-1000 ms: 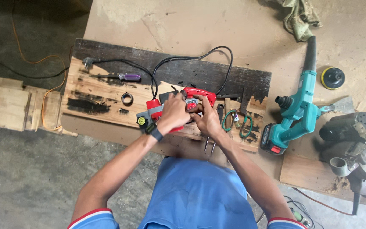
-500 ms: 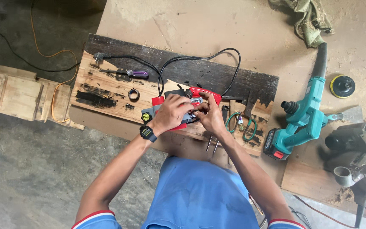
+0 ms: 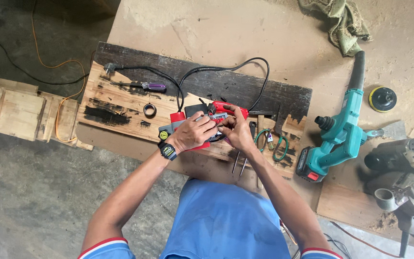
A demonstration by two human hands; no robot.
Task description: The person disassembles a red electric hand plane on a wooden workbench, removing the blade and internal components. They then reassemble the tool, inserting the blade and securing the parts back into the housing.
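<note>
Hardly shifted, left hand [image 3: 192, 134] and right hand [image 3: 235, 130] both grip the red, black-corded power tool [image 3: 216, 109].

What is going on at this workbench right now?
A person in a blue shirt is bent over a red power tool lying on a scorched wooden board. The left hand rests on the tool's body, while the right hand works with its fingertips at the middle of it. The tool's black cord loops back over the board. A purple screwdriver, a small ring and pliers lie nearby. A teal cordless tool sits unused to the right.
</note>
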